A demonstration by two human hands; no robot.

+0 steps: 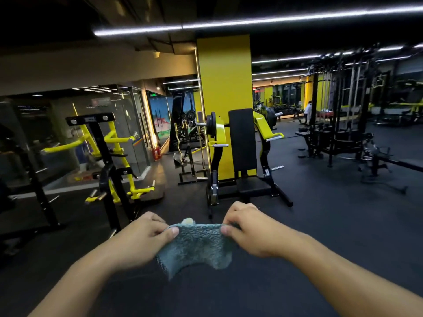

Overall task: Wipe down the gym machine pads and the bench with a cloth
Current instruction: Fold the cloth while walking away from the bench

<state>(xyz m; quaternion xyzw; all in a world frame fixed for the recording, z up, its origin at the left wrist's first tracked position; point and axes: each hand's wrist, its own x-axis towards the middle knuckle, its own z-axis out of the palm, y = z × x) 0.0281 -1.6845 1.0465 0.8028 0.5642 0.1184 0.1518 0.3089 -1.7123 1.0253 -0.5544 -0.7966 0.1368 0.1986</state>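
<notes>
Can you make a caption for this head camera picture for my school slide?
Left hand and right hand pinch a grey-green cloth stretched between them, facing a yellow press machine's black back pad.

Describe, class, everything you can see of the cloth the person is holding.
The cloth is a small grey-teal towel of fluffy terry, with a darker woven band at its lower left edge. It hangs in the air, stretched by its top edge between the left hand and right hand, each pinching a corner with thumb and fingers. It touches no machine.
</notes>
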